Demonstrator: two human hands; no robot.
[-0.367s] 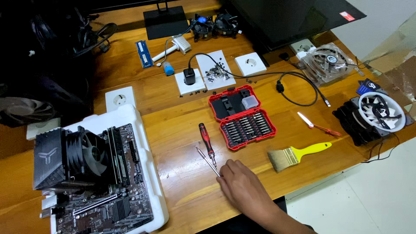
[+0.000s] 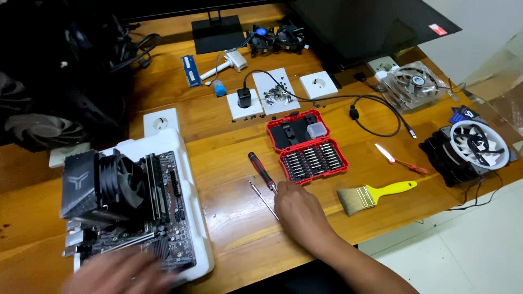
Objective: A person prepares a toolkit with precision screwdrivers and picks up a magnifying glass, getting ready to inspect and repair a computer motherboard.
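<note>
Screwdriver [image 2: 262, 171] with a red-and-black handle lies on the wooden surface [image 2: 229, 228], touching the fingertips of the right hand [image 2: 297, 209], whose grip rests narrow over a thin metal shaft [image 2: 262, 198] just beside it. Beyond the hand sits an open red bit case [image 2: 308, 146]; to its right, a yellow-handled brush [image 2: 376, 195]. The blurred left hand [image 2: 117, 272], grip unreadable, hovers over the motherboard [image 2: 158, 223] in white foam.

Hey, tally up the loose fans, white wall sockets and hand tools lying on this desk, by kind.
Loose fans: 4
White wall sockets: 3
Hand tools: 3, red-handled screwdriver, thin metal shaft under right hand, yellow-handled brush
Total: 10
</note>
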